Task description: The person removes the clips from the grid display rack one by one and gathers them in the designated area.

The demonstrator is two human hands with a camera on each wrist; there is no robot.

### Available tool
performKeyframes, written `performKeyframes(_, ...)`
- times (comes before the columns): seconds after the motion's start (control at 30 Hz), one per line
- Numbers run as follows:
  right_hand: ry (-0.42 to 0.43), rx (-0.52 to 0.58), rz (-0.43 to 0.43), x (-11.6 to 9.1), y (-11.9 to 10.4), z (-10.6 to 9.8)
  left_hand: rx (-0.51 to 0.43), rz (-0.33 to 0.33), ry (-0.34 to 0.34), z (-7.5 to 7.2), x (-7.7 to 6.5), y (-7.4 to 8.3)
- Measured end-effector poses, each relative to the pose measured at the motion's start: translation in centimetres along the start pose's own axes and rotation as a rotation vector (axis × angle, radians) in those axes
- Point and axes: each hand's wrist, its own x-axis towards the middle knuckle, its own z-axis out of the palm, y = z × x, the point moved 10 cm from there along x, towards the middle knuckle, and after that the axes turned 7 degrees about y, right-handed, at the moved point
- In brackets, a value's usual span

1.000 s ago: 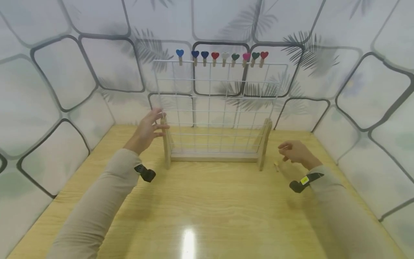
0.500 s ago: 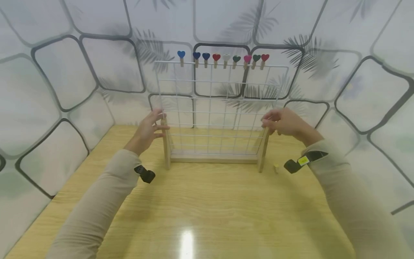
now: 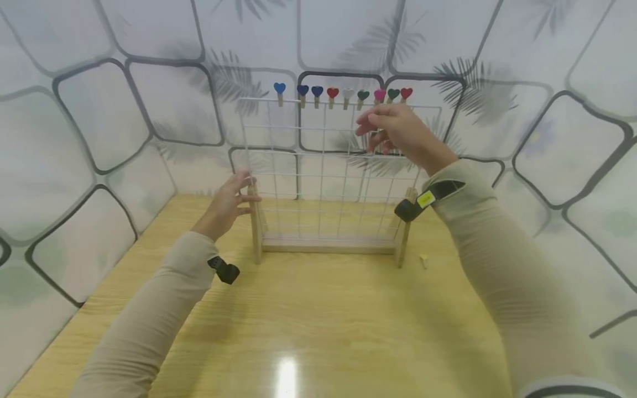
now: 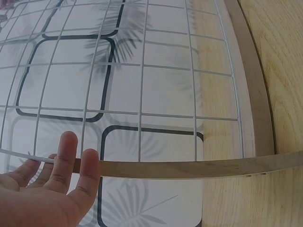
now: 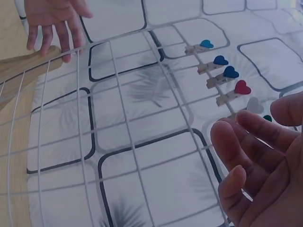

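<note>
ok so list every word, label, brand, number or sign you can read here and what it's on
No text can be read for certain.
Yellow label on the right wrist's camera strap: may carry print, too small and blurred to read.
Heart-topped clothespins: no writing visible.
Wire rack: no writing visible.
Wall: outlines and leaf shapes, no words or numbers visible.

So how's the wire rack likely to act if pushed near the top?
The wire rack may tip rather than slide: its grid rises well above the low wooden base. It's probably light for its size, being mostly open mesh. The heart clips likely stay on, apparently clamped along the top wire.
</note>
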Motion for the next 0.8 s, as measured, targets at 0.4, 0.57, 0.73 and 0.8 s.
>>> performKeyframes(0.4,-0.025,0.103,-0.063,3.5,-6.2,4.4,-0.004,-0.001,0.005,0.0,0.0,-0.3)
performKeyframes(0.57,-0.025,0.129,-0.057,4.9,-7.6,6.5,-0.007,-0.007,0.005,-0.2,-0.2,-0.8)
performKeyframes(0.73,-0.011,-0.016,-0.030,6.5,-8.6,7.7,-0.006,0.023,-0.001,-0.2,0.0,-0.3)
performKeyframes(0.8,-0.018,-0.145,-0.023,7.0,-8.8,8.3,-0.004,0.030,0.001,-0.2,0.0,-0.1)
